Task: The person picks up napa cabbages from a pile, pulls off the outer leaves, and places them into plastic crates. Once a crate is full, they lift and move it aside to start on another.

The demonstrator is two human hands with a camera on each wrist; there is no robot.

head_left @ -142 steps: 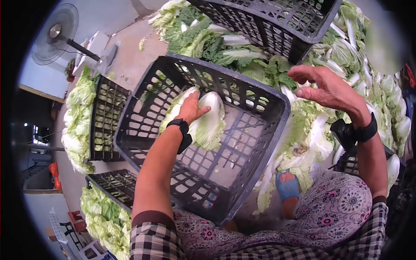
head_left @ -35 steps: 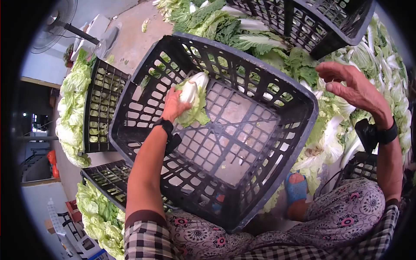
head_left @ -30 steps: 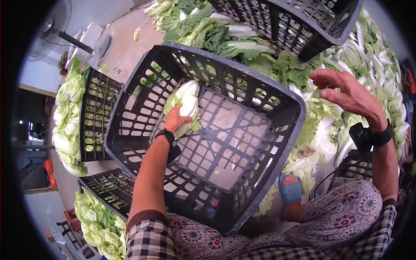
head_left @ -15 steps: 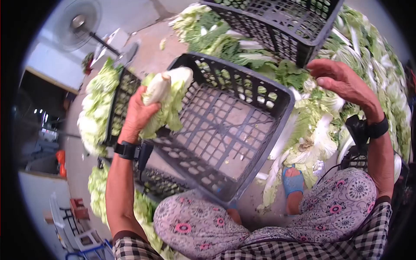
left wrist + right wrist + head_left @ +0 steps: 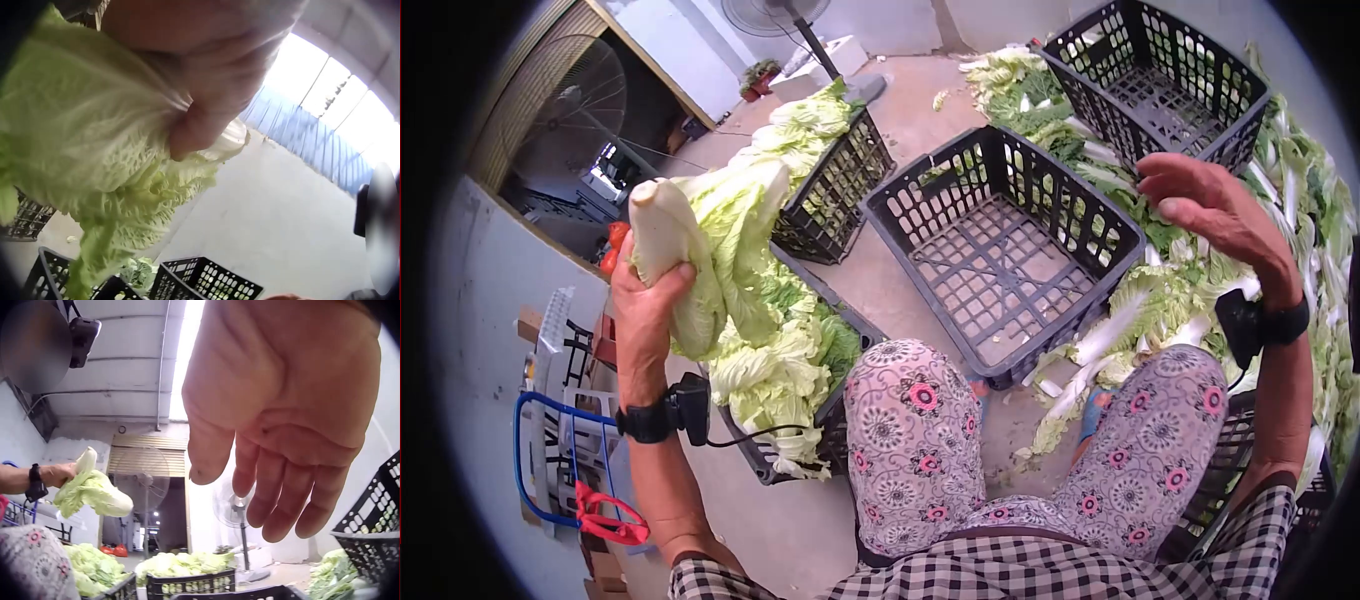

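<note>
My left hand (image 5: 650, 315) grips a napa cabbage (image 5: 668, 235) by its pale stem end, raised at the left. A second leafy cabbage head (image 5: 745, 235) lies against it in the same hold. In the left wrist view, the thumb (image 5: 190, 134) presses the crinkled leaves (image 5: 81, 119). Below the held heads stands a black crate of cabbages (image 5: 775, 360). My right hand (image 5: 1215, 210) hovers with loosely bent fingers beyond the right rim of the middle black crate (image 5: 1010, 270), whose grid bottom shows. Nothing lies within that hand in the right wrist view.
Another black crate (image 5: 1160, 95) sits at the back right on a heap of cabbages (image 5: 1300, 230). A filled crate (image 5: 840, 185) stands behind the left one. Loose leaves (image 5: 1100, 340) lie near my feet. A standing fan (image 5: 805, 40) and a blue-framed chair (image 5: 525, 450) are farther off.
My left hand has gripped the cabbages in the middle crate, lifted them out and carried them left over the filled crate. The view has turned left; the right hand keeps its loose pose.
</note>
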